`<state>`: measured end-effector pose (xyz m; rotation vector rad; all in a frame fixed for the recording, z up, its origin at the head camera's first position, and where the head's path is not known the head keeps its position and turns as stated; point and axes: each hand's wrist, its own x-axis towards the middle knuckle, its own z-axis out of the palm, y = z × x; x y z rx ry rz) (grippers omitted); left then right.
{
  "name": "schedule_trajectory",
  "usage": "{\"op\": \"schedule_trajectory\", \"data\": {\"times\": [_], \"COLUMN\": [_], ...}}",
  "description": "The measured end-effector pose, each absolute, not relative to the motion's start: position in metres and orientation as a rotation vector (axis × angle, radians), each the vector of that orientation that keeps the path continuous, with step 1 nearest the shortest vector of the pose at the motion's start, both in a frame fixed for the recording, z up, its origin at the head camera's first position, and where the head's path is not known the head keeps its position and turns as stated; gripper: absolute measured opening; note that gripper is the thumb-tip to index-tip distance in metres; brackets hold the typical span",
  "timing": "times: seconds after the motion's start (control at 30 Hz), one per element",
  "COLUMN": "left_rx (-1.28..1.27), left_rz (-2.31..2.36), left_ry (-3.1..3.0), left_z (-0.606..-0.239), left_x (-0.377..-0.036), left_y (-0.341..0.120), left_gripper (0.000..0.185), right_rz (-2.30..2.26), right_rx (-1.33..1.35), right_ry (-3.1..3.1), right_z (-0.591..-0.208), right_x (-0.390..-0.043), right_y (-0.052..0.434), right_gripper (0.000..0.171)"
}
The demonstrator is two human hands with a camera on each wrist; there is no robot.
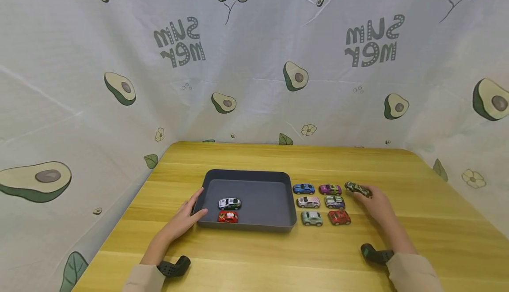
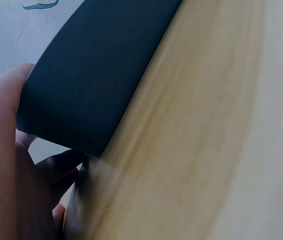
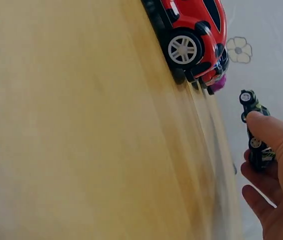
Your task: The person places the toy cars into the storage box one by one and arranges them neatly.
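At the right of the worktop, the right hand pinches a camouflage toy car, seemingly off the surface; a light, level grip suits it, the left hand holding the dark grey tray.

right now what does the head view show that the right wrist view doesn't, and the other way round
Only the head view shows the tray, the white car and small red car in it, and the left hand at its side.

Only the right wrist view makes clear the spoked wheel of the loose red car.

Both show the right hand gripping a dark patterned car, that loose red car, and the wooden table.
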<state>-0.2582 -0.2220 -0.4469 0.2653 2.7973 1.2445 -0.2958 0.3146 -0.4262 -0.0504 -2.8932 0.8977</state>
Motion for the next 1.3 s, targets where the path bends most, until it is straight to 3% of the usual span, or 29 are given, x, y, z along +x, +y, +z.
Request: {"op": "schedule_trajectory", "data": {"times": [1.3], "left_rx": [0.261], "left_rz": [1.254], "left_ry": [2.782], "left_z": [-0.446], "left_x": [-0.258], "left_y": [-0.221], "left_gripper": [0.069], "right_rz": [0.800], "right_rx": [0.250], "right_ry": [-2.752], "right_z": [-0.394], "right_x": [-0.285], "right_y": [0.218], "right_gripper": [0.044]}}
